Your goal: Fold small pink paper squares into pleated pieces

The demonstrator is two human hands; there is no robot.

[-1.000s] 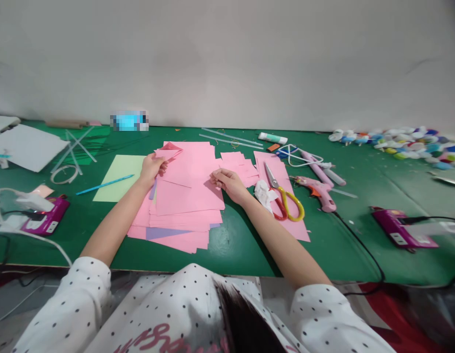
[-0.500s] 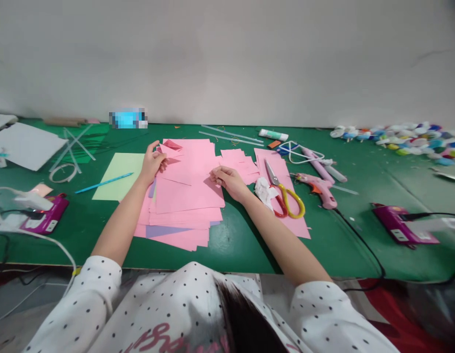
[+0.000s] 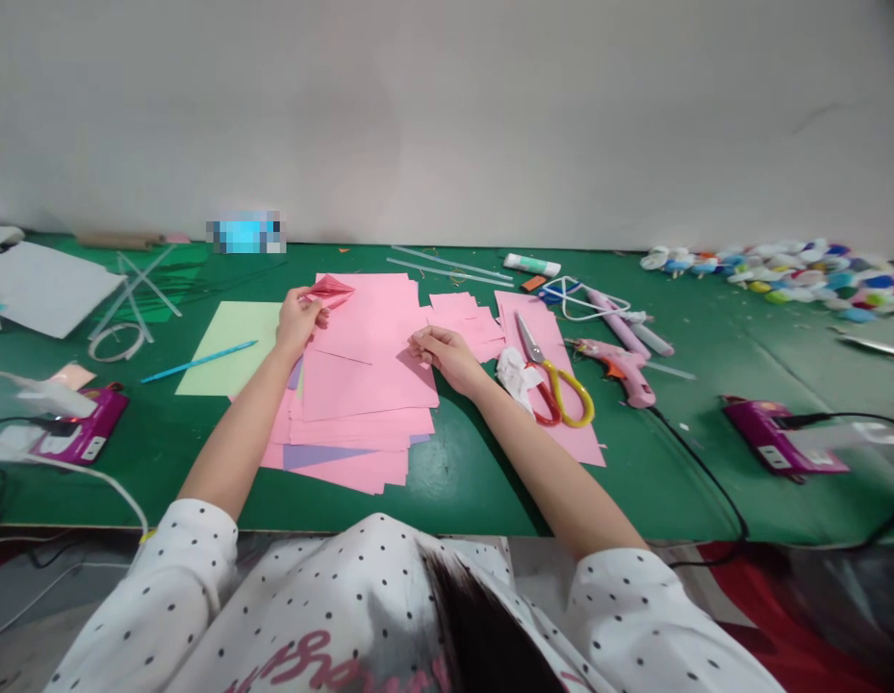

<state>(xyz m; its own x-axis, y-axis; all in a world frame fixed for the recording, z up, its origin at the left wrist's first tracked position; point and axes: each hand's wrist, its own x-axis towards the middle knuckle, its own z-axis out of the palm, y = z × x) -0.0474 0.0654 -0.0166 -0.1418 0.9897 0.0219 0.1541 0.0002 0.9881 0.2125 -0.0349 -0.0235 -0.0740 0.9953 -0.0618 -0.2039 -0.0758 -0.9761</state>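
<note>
My left hand (image 3: 302,318) is closed on a folded piece of pink paper (image 3: 332,291), whose pointed layers stick out to the right, above the far left of the pink sheets. My right hand (image 3: 441,350) is at the right edge of the stack of pink sheets (image 3: 367,385), fingers curled together in a pinch. Whatever lies between those fingertips, if anything, is too small to make out. A thin dark line (image 3: 344,357) crosses the top sheet between my hands. Small pink paper pieces (image 3: 470,318) lie just beyond my right hand.
Scissors (image 3: 566,397) and crumpled white tissue (image 3: 517,377) lie on pink paper at right. Beyond them are a pink glue gun (image 3: 629,375) and a glue stick tube (image 3: 531,265). A blue pencil (image 3: 199,361) crosses green paper (image 3: 216,327) at left. Purple power strips (image 3: 771,438) flank the work.
The folded pink paper in my left hand has turned, its spread points now closer together. My right hand keeps its pinch at nearly the same place. The whole view has shifted slightly.
</note>
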